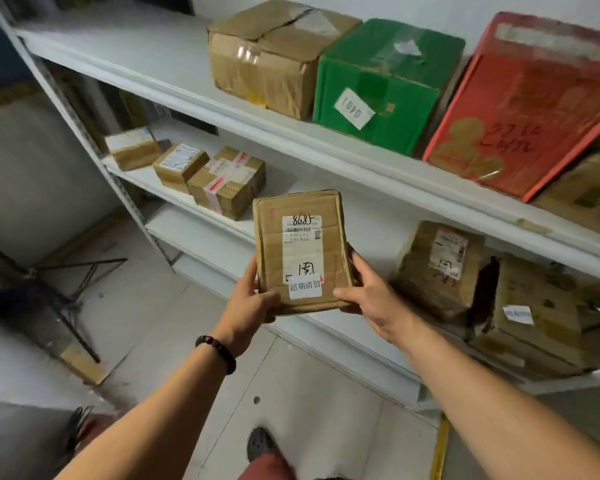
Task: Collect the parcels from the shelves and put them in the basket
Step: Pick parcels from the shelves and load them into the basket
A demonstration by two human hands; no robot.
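Observation:
I hold a flat brown cardboard parcel (302, 251) with a white shipping label in front of the white shelves (361, 161). My left hand (248, 303) grips its lower left edge, thumb on the front face. My right hand (371, 296) grips its lower right edge, thumb across the bottom corner. The parcel is upright, off the shelf, at the height of the middle shelf. No basket is in view.
The top shelf carries a taped brown box (271, 57), a green box (385, 84) and a red carton (523, 105). Three small brown parcels (222, 181) sit at the left of the middle shelf; larger brown parcels (440, 268) stand at its right. A dark metal stand (59, 285) is on the floor at left.

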